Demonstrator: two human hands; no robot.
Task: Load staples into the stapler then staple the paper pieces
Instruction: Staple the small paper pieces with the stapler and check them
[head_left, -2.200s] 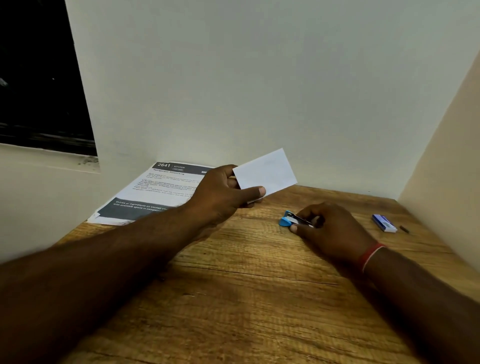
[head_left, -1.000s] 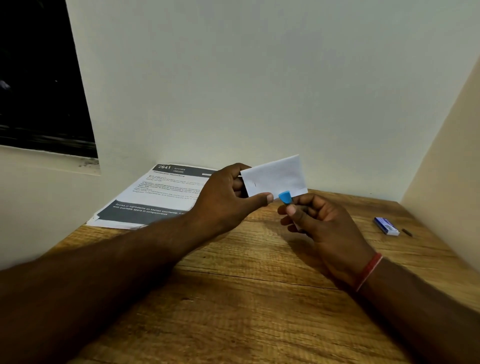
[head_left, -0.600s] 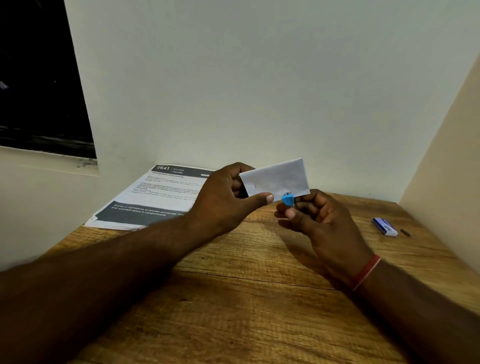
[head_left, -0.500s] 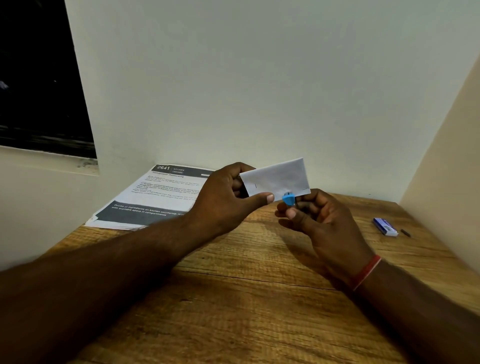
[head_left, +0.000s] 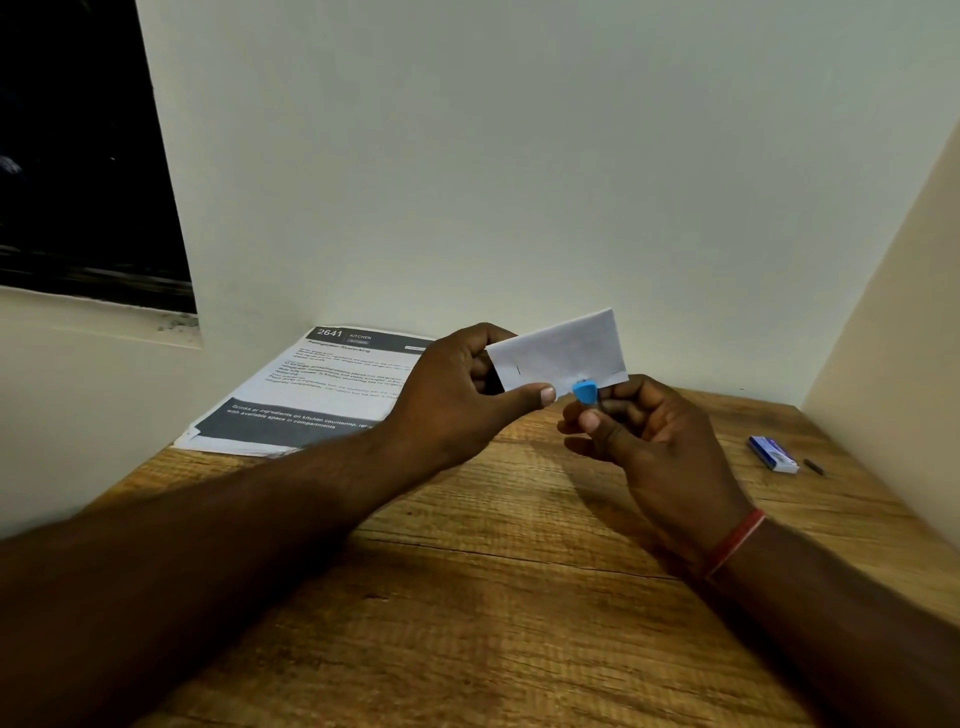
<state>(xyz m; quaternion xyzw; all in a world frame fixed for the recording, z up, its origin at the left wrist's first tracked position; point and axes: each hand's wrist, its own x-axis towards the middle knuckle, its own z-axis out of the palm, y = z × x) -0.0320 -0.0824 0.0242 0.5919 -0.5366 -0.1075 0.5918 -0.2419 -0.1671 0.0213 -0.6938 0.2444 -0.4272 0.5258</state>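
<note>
Left hand pinches the paper pieces at their left end, with the thumb underneath at the lower edge and the fingers folded behind. Right hand is curled tight round the stapler, and only its blue nose shows past the fingertips.

Change: a couple of seconds ago the stapler lay on the wooden table under the right hand, apart from the paper. It has since been lifted and brought to the paper's lower edge, towards the right end, and over the last half second it has barely moved. The paper has tilted slightly to meet it.

Meaning: loading appears to be done and stapling is under way. A short dark mark near the paper's left end looks like a staple already in, so this would be the second one.

Grip detail: both hands are closed and neither has slack. It cannot be told whether the paper edge sits fully in the stapler's mouth, or whether the stapler is squeezed, because the fingers cover it. Both are held in the air above the table, close to the back wall.

Also present are a staple box at far right with a small dark bit just beside it, and printed sheets at back left.
</note>
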